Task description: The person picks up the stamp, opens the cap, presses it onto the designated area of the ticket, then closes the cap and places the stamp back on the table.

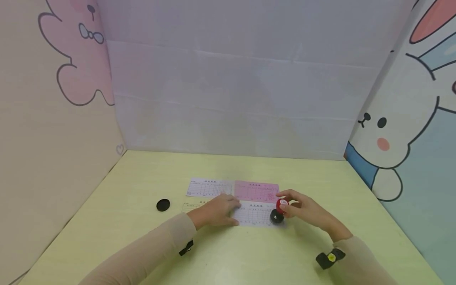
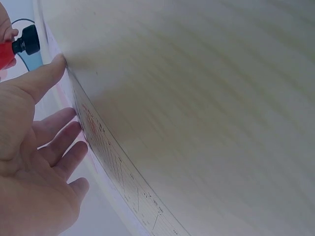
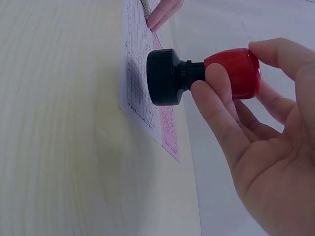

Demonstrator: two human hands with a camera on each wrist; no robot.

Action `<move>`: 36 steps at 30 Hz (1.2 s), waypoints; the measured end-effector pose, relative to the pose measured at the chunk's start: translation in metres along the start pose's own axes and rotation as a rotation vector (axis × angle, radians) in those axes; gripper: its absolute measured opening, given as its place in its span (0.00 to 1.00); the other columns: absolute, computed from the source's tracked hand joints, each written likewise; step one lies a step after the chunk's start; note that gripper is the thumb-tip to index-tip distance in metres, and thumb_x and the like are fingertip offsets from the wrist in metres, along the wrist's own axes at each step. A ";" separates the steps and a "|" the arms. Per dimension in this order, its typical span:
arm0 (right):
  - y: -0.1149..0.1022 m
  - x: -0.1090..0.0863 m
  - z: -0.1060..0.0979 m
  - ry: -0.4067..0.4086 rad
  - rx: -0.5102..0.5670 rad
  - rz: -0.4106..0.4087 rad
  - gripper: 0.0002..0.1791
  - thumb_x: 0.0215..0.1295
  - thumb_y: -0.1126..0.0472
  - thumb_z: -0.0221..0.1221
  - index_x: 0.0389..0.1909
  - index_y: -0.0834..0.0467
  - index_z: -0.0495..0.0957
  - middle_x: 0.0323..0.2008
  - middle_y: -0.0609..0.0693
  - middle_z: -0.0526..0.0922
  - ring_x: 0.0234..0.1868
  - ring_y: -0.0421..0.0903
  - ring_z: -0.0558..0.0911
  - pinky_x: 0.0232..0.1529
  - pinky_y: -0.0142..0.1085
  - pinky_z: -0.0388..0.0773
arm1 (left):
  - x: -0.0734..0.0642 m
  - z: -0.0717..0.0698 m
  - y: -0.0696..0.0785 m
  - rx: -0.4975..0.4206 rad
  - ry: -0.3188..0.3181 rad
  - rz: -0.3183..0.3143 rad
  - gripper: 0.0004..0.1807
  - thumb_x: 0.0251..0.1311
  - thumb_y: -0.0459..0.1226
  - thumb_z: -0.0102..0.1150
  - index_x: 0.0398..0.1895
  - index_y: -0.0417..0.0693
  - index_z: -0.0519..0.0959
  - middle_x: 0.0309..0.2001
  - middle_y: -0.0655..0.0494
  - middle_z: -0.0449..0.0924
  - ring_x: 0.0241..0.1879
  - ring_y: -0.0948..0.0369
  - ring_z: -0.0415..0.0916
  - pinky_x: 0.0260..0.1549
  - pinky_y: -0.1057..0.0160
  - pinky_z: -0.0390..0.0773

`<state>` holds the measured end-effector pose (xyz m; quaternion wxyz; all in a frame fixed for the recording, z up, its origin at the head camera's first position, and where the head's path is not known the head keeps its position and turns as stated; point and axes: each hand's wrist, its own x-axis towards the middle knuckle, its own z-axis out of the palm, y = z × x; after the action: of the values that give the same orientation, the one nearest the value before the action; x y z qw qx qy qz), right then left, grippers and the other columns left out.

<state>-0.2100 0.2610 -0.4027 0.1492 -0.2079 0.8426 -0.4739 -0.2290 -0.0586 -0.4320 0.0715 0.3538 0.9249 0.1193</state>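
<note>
My right hand (image 1: 303, 208) grips a round stamp by its red handle (image 3: 234, 73), with fingers and thumb around it. The stamp's black base (image 3: 164, 77) is held above the right end of a white printed form (image 1: 254, 215). My left hand (image 1: 219, 211) rests on the forms with fingers spread, thumb (image 2: 49, 73) near the white form's front edge. Behind lies a pink form (image 1: 254, 191) with a red stamp mark at its right end. A yellowish form (image 1: 190, 206) is partly hidden under my left hand and forearm.
Another white form (image 1: 204, 187) lies at the back left, beside the pink one. A round black cap (image 1: 163, 205) sits on the table (image 1: 221, 257) to the left. Pale walls with cartoon animals enclose the table at back and sides.
</note>
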 end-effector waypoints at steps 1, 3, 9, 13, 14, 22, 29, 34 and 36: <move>0.000 0.000 0.000 -0.001 0.002 -0.007 0.24 0.76 0.55 0.56 0.65 0.64 0.70 0.53 0.62 0.75 0.46 0.54 0.83 0.46 0.38 0.83 | 0.000 0.000 0.000 -0.001 -0.002 -0.001 0.33 0.62 0.52 0.67 0.66 0.45 0.75 0.67 0.52 0.72 0.66 0.53 0.67 0.66 0.57 0.66; 0.001 -0.001 -0.001 0.000 0.004 -0.014 0.23 0.76 0.55 0.56 0.65 0.64 0.70 0.54 0.62 0.75 0.46 0.54 0.83 0.47 0.38 0.83 | 0.000 0.000 0.000 -0.004 -0.001 0.001 0.33 0.62 0.52 0.67 0.66 0.45 0.75 0.67 0.52 0.72 0.66 0.53 0.67 0.66 0.57 0.66; 0.003 -0.001 -0.003 0.023 0.013 -0.006 0.23 0.71 0.55 0.62 0.61 0.61 0.74 0.53 0.59 0.76 0.47 0.53 0.83 0.48 0.36 0.82 | 0.001 0.001 -0.002 -0.018 0.013 0.025 0.33 0.61 0.51 0.68 0.65 0.43 0.75 0.65 0.51 0.73 0.65 0.53 0.68 0.66 0.57 0.66; 0.004 0.000 -0.002 0.036 0.045 -0.019 0.23 0.69 0.56 0.64 0.60 0.62 0.74 0.51 0.60 0.76 0.47 0.55 0.83 0.47 0.38 0.83 | 0.003 0.003 -0.004 -0.021 0.025 0.045 0.33 0.61 0.51 0.68 0.64 0.42 0.76 0.65 0.50 0.73 0.65 0.52 0.68 0.66 0.57 0.66; 0.004 0.000 -0.002 0.039 0.043 -0.022 0.23 0.70 0.56 0.63 0.60 0.62 0.73 0.50 0.60 0.76 0.47 0.55 0.83 0.46 0.38 0.83 | 0.003 0.003 -0.005 -0.021 0.026 0.044 0.33 0.61 0.51 0.68 0.64 0.42 0.76 0.65 0.50 0.73 0.65 0.52 0.68 0.67 0.57 0.66; -0.001 0.000 -0.002 0.085 0.033 0.003 0.23 0.71 0.55 0.62 0.60 0.63 0.73 0.48 0.59 0.77 0.45 0.58 0.83 0.45 0.38 0.84 | 0.003 0.002 -0.005 -0.054 0.050 0.055 0.34 0.60 0.50 0.69 0.64 0.41 0.76 0.67 0.48 0.71 0.66 0.52 0.67 0.68 0.56 0.64; -0.001 0.000 -0.001 0.143 -0.025 0.044 0.23 0.69 0.52 0.64 0.59 0.59 0.76 0.45 0.54 0.82 0.45 0.58 0.78 0.45 0.42 0.80 | 0.000 -0.005 -0.008 -0.142 0.073 0.040 0.33 0.61 0.47 0.69 0.65 0.41 0.75 0.66 0.49 0.71 0.68 0.52 0.66 0.68 0.53 0.63; 0.000 0.002 -0.002 0.148 -0.012 0.040 0.24 0.70 0.52 0.63 0.60 0.62 0.74 0.46 0.56 0.82 0.45 0.55 0.80 0.48 0.42 0.78 | -0.005 -0.011 -0.013 -0.215 0.091 0.013 0.32 0.62 0.46 0.69 0.67 0.43 0.73 0.67 0.51 0.71 0.69 0.53 0.64 0.69 0.53 0.62; 0.000 0.002 -0.002 0.149 0.003 0.043 0.24 0.70 0.52 0.63 0.60 0.63 0.73 0.47 0.56 0.82 0.45 0.56 0.81 0.50 0.41 0.78 | -0.007 -0.012 -0.016 -0.224 0.096 0.006 0.32 0.62 0.46 0.69 0.67 0.45 0.73 0.66 0.53 0.72 0.68 0.54 0.64 0.68 0.53 0.63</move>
<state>-0.2129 0.2615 -0.4019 0.0966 -0.1537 0.8550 -0.4858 -0.2360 -0.0767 -0.4248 0.0660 0.3404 0.9070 0.2389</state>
